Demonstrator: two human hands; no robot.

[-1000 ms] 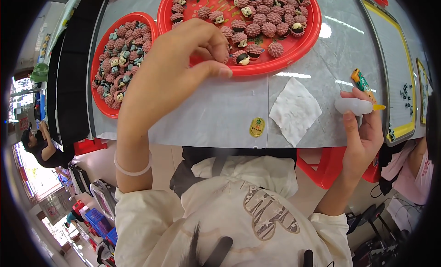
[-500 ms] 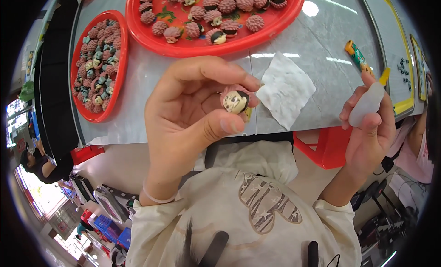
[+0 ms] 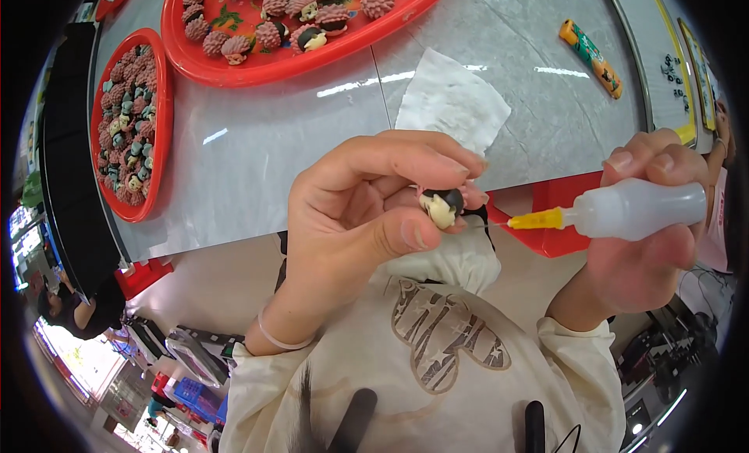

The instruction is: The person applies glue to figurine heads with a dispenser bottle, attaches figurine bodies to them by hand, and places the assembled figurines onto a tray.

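Between the thumb and fingers of my left hand [image 3: 367, 196] is a small figurine head [image 3: 441, 207], cream-faced with black hair and a bit of pink behind. My right hand [image 3: 651, 242] is closed round a translucent white squeeze bottle [image 3: 640, 209] with a yellow needle tip [image 3: 538, 219]. The bottle lies nearly level, its thin needle pointing left at the figurine head, a short gap away. Both hands are raised in front of my body, near the table's front edge.
A large red tray [image 3: 312, 72] with several pink, ridged figurine pieces stands on the grey table [image 3: 257, 141]. Left of it is a smaller red tray [image 3: 164, 125] full of pink and blue-grey pieces. A white tissue [image 3: 449, 102] and an orange-green tube [image 3: 591, 59] lie farther right.
The bottle has turned from upright to nearly level, its needle now toward the figurine head. My left hand has moved right and turned the head. The view has shifted.
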